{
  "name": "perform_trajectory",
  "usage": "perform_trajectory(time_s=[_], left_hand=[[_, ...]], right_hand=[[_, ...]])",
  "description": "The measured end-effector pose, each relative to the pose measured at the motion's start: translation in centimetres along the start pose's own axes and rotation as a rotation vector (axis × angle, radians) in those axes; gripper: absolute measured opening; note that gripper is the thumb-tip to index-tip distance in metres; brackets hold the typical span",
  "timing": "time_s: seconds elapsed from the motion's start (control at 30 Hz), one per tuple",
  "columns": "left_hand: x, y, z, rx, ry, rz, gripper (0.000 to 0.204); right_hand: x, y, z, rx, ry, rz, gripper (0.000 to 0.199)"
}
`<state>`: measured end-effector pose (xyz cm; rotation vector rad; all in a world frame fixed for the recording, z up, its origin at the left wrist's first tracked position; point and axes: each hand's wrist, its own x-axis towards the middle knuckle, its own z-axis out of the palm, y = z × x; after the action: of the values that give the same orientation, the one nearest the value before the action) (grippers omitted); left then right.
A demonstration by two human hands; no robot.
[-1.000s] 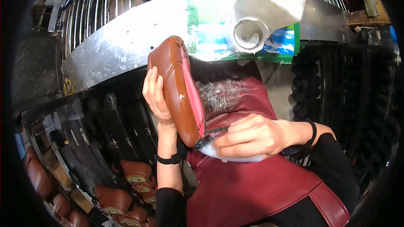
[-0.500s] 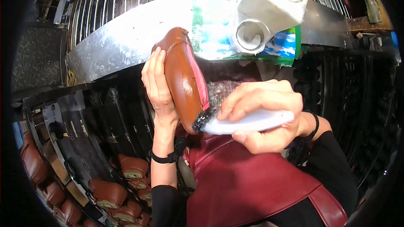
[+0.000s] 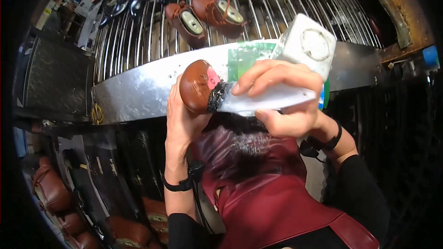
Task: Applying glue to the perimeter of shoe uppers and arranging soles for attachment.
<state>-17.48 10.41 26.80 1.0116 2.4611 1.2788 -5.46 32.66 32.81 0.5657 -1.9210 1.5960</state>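
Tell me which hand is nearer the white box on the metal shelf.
Right. The right hand, holding a white brush, sits just below the white box; the left hand is farther left.

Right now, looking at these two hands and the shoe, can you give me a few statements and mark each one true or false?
1. The left hand holds a brown shoe up in front of the person. True.
2. The right hand is empty. False: it grips a pale-handled brush.
3. The brush's dark bristles touch the shoe. True.
4. The person wears a green apron. False: the apron is dark red.
5. Brown shoes lie on a wire rack above the metal shelf edge. True.
6. Both wrists are bare. False: each wrist has a black band.
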Motion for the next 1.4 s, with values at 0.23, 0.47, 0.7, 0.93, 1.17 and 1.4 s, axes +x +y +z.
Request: perform_trajectory(time_s=[0.23, 0.47, 0.7, 0.93, 1.17, 1.4], left_hand=[[1.9, -8.5, 0.0, -0.522, 0.063, 0.005, 0.093], [-2.8, -5.9, 1.3, -0.797, 0.273, -0.143, 0.081], [-11.9, -6.4, 4.1, -0.845, 0.240, -0.253, 0.070], [-15.6, -6.5, 2.8, -0.912, 0.053, -0.246, 0.072], [-14.7, -4.8, 3.1, -1.063, 0.043, -0.264, 0.070], [-14.1, -4.4, 4.6, -1.293, 0.004, -0.283, 0.068]], right_hand=[[-7.5, 4.1, 0.5, -0.211, 0.372, 0.539, 0.022], [-13.3, 0.4, 0.6, -0.333, 0.824, 0.541, 0.013], [-13.7, 2.7, 2.4, 0.005, 1.058, 0.778, 0.019], [-9.9, 0.5, 0.3, 0.682, 0.924, 0.819, 0.024], [-8.9, -0.9, 0.8, 0.433, 0.629, 0.773, 0.015], [-14.0, -2.9, 6.2, 0.313, 0.621, 0.730, 0.017]])
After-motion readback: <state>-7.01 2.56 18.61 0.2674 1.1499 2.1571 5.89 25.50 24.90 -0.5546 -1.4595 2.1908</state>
